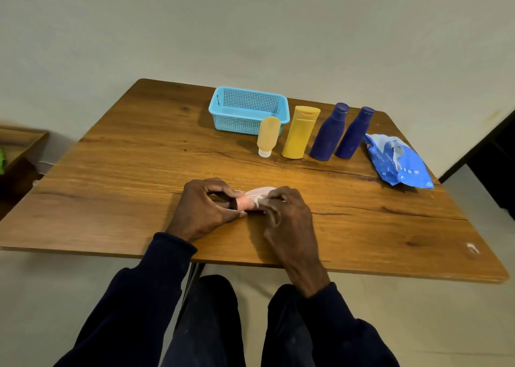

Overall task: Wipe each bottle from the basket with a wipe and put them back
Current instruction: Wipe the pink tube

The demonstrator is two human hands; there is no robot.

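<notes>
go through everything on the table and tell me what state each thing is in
Blue basket: empty.
Orange tube: standing on cap.
Yellow bottle: upright, closed.
Two blue bottles: upright, capped.
Wipes pack: open.
Pink tube: held, being wiped.

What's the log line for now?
hands: wiping pink tube | standing outside: four bottles | basket: empty

pink bottle (pixel 246 202) lying sideways, wipe-covered.
</notes>
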